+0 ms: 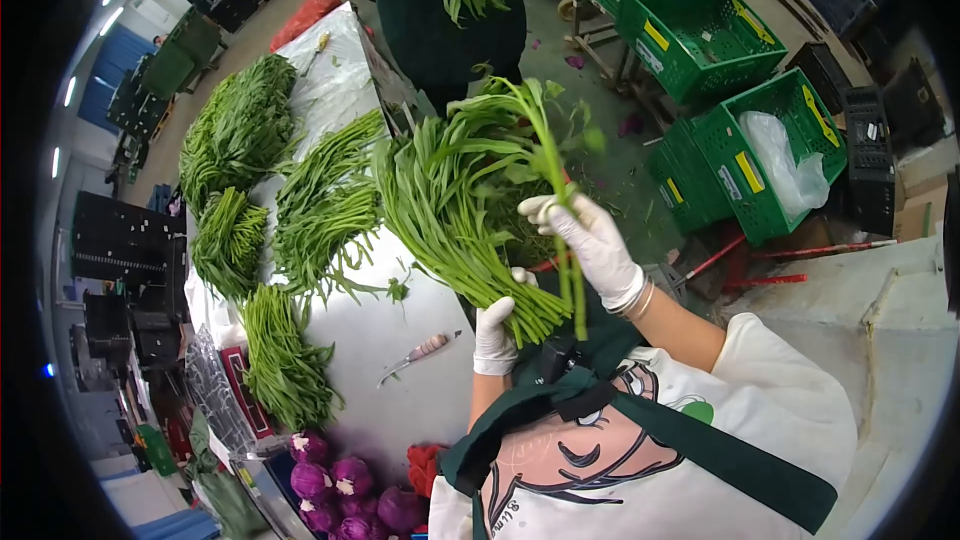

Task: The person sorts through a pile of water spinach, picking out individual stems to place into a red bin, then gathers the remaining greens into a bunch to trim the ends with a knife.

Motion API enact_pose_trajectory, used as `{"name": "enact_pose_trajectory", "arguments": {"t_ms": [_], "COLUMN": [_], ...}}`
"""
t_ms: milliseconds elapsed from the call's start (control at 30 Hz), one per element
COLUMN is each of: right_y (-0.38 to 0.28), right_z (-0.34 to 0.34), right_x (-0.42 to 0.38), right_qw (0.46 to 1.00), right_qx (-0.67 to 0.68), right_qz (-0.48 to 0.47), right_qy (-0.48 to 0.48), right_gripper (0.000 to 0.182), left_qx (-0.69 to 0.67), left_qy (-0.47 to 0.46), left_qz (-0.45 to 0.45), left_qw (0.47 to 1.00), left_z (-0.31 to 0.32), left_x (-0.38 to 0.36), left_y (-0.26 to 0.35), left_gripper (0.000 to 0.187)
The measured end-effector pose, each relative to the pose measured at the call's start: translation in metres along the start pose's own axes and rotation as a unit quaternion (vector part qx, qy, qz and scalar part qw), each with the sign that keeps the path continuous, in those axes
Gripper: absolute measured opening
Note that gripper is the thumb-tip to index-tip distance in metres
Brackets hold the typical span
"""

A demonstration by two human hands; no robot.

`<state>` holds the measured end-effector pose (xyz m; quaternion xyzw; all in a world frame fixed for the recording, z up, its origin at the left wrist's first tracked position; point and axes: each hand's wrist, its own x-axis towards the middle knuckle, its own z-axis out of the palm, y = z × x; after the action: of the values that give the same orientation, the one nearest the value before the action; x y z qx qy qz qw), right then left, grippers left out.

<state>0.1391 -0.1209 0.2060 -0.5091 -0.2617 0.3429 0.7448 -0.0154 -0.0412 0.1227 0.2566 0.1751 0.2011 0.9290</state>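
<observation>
My gloved left hand [495, 332] is closed around the stems of a large bunch of water spinach [430, 200], held up over the table's near side with its leaves pointing away from me. In my gloved right hand [585, 240], a few separate water spinach stems [545, 140] are gripped beside the bunch, their cut ends hanging down. A small knife [428, 346] with a curved blade lies on the metal table [375, 385], left of my left hand. More bundles of the greens [330, 190] rest on the table beyond it.
Purple cabbages [350, 477] are piled at the table's near end. Green crates [715, 50] stand at the right, one with a clear plastic bag [785, 162] inside. Across from me stands another person in a dark apron [440, 20]. Leaf scraps lie on the floor.
</observation>
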Motion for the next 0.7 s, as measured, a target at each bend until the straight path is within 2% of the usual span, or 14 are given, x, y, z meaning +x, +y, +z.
{"name": "enact_pose_trajectory", "arguments": {"t_ms": [67,133,200,267,333,400,467,500,533,567,600,667,700], "right_y": [-0.013,-0.034,-0.053,-0.062,-0.059,-0.044,-0.018,0.013,0.038,0.043,0.041,0.017,0.014], "right_z": [-0.005,-0.018,-0.032,-0.058,-0.072,-0.078,-0.088,-0.100,-0.109,-0.105,-0.098,-0.061,-0.049], "right_x": [0.007,0.011,0.019,0.024,0.033,0.042,0.056,0.066,0.073,0.068,0.065,0.057,0.052], "right_qw": [0.997,0.994,0.970,0.967,0.962,0.962,0.967,0.905,0.809,0.779,0.732,0.865,0.898], "right_qx": [0.061,0.001,-0.079,-0.042,-0.070,-0.152,-0.236,-0.416,-0.580,-0.619,-0.660,-0.499,-0.434], "right_qz": [-0.030,-0.083,-0.189,-0.213,-0.226,-0.185,-0.065,-0.079,-0.092,-0.096,-0.162,-0.022,-0.024], "right_qy": [0.045,0.075,0.131,0.136,0.138,0.131,0.066,0.046,0.024,-0.019,-0.045,-0.052,-0.069], "right_gripper": [0.030,0.029,0.030,0.026,0.027,0.027,0.031,0.035,0.042,0.052,0.047,0.041,0.038], "left_qx": [-0.059,-0.070,-0.072,-0.050,-0.039,-0.040,-0.030,-0.024,-0.016,-0.008,0.000,0.011,0.021], "left_qy": [-0.002,-0.017,-0.006,-0.008,-0.014,-0.026,-0.038,-0.044,-0.043,-0.042,-0.039,-0.027,-0.015], "left_qz": [0.010,0.005,0.011,0.040,0.049,0.039,0.043,0.043,0.040,0.039,0.037,0.039,0.040], "left_qw": [0.998,0.997,0.997,0.998,0.998,0.998,0.998,0.998,0.998,0.998,0.999,0.999,0.999], "left_z": [-0.017,-0.021,-0.022,-0.011,-0.007,-0.006,0.000,0.003,0.006,0.009,0.010,0.007,0.007], "left_x": [0.005,0.004,0.001,-0.002,-0.004,-0.004,-0.004,-0.004,-0.005,-0.005,-0.006,-0.007,-0.008], "left_y": [-0.008,-0.006,-0.003,0.004,0.008,0.009,0.011,0.013,0.014,0.016,0.018,0.017,0.017], "left_gripper": [0.044,0.045,0.046,0.048,0.048,0.049,0.049,0.049,0.049,0.048,0.048,0.047,0.047]}}
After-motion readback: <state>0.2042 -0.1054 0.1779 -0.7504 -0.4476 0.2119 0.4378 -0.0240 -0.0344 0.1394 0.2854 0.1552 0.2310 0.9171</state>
